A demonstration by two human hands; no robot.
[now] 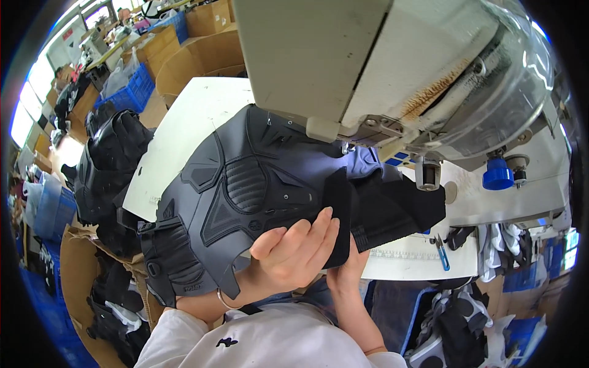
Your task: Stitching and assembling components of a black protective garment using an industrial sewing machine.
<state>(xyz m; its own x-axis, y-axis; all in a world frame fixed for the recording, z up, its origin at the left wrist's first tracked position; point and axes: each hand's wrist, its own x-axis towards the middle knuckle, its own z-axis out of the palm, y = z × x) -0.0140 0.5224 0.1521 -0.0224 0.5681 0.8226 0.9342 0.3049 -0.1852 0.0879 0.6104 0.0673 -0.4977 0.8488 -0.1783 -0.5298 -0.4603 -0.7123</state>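
A black moulded protective vest (211,187) with ribbed panels and rivets lies across the white table under the sewing machine head (368,73). My left forearm passes up through an opening in it. My left hand (297,254) rests against the vest's lower edge, its fingers apart and slightly bent, their tips beside an upright black strap (337,211). Holding the lower end of this strap is my right hand (350,267), partly hidden behind it. A wide black elastic band (399,211) extends right from the strap. The needle area is mostly hidden by the machine.
Blue-handled thread snips (442,254) lie at the table's right front. A black vest (113,162) hangs past the left edge. A cardboard box (80,270) of dark pieces stands left, and a blue bin (420,313) of pieces below right.
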